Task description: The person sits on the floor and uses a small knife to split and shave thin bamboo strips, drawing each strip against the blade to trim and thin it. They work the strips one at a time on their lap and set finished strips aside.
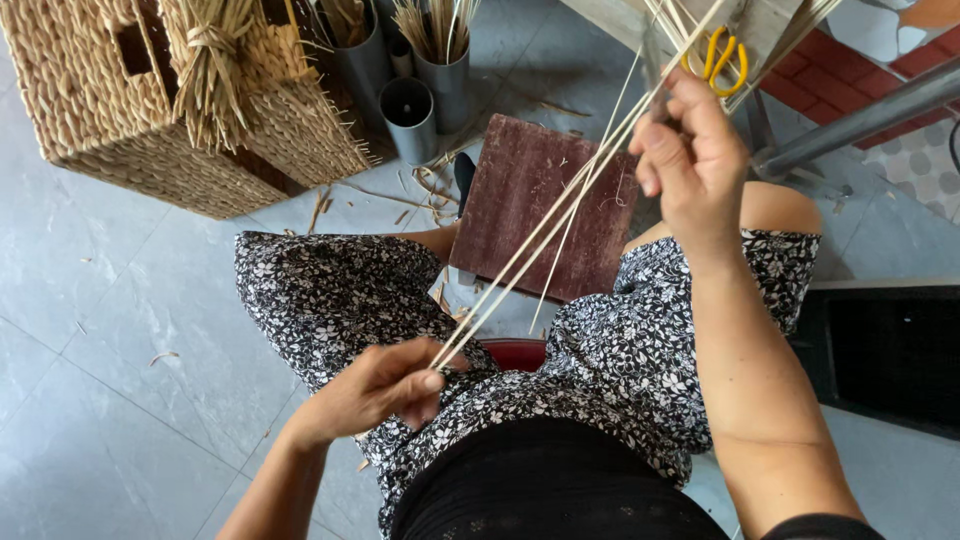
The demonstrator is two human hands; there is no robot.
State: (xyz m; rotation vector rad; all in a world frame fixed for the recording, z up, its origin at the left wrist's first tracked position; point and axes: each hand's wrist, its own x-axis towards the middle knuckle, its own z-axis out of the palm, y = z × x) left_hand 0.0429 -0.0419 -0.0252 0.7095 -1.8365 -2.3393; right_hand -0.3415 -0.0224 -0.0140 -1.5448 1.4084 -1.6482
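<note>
Pale, thin reed strands [560, 215] run in a tight bundle from low left to high right, stretched between the two hands of a seated person. The left hand [385, 385] is nearest, resting over the lap in the flowered dress [330, 290]; its thumb and fingers are closed narrow on the lower ends of the strands. The right hand [690, 160] is raised higher and farther out, and it also pinches the bundle, with the strands passing between thumb and forefinger and going on past the hand toward the top edge.

The step in hand looks like pulling the strands straight and even. A next move would need both pinches to stay firm, because one loose strand already hangs apart below the others.

Beyond the knees a dark red board [540, 200] lies on the grey tiled floor [100, 300]. Farther left stands a woven basket [150, 130] with a tied straw bundle [215, 70], and grey tubes [410, 115] holding more stalks. Yellow-handled scissors [722, 58] lie at the top, just beside the strands. Open floor is on the left; on the right a metal bar [860, 120] is near the raised arm.
</note>
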